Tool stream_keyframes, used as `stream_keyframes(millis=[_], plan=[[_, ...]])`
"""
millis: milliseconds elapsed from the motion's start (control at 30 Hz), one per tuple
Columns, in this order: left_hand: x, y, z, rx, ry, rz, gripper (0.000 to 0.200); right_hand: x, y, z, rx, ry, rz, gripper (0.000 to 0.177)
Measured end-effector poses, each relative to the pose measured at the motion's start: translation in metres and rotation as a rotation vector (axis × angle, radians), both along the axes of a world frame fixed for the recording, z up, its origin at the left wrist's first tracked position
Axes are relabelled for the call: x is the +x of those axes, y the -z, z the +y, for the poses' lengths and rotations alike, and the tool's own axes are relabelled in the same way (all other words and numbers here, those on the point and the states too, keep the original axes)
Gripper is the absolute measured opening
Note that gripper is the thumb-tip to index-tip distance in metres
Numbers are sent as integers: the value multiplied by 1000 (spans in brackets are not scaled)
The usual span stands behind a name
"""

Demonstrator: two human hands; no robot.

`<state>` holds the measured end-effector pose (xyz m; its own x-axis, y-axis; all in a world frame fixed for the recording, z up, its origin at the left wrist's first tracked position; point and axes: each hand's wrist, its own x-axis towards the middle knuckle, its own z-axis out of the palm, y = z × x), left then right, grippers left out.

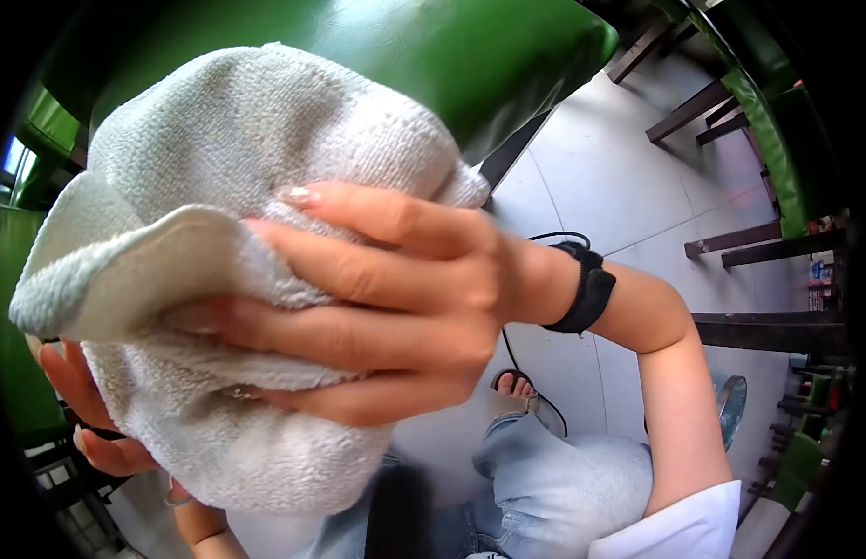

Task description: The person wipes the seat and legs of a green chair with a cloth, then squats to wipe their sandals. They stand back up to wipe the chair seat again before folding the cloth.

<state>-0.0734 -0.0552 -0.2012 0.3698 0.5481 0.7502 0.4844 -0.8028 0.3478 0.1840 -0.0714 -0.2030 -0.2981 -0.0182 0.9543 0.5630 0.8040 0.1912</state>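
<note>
Terry towel [237,140], grey-white, bunched and held up before the green cushion [451,47]: my right hand [386,307] clasps its front, my left hand [88,410] cups beneath; step, I judge, gathering; any regrip needs one hand holding.

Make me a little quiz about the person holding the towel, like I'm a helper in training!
1. True or false: the right hand and the left hand both hold the towel.
2. Which colour is the wrist strap? A black, B red, C yellow.
3. Fill in: the padded seat behind the towel is ____.
Key: 1 true; 2 A; 3 green.
</note>
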Motion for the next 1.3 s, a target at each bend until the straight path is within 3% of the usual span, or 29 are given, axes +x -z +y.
stream_keyframes(millis=[100,167,233,300,500,700,800,900,1000,1100,1200,1300], plan=[[5,11,0,118,126,-55,76,57,-12,1,27,156,-217,12],[0,10,0,183,212,-49,74,117,-21,8,90,369,-371,25],[-10,-2,6,213,275,167,71,177,-18,18,35,511,-300,48],[-9,-7,8,220,294,269,67,212,-10,23,-62,761,-39,25],[-10,-8,3,209,241,272,63,206,6,23,-231,724,257,27],[-10,-4,2,205,247,235,57,191,-5,32,-62,570,159,26],[-10,-6,-2,177,214,239,56,189,-6,33,-127,488,202,26],[-13,-5,-4,140,201,245,54,183,-2,23,-312,550,316,27],[-13,-5,-5,119,194,231,53,166,-3,26,-143,418,292,19],[-14,0,-6,109,205,178,52,156,1,1,-248,556,183,27],[-15,3,-4,114,224,146,50,128,2,15,-3,521,-114,18],[-15,0,-5,96,200,162,49,103,4,20,47,489,-208,23]])
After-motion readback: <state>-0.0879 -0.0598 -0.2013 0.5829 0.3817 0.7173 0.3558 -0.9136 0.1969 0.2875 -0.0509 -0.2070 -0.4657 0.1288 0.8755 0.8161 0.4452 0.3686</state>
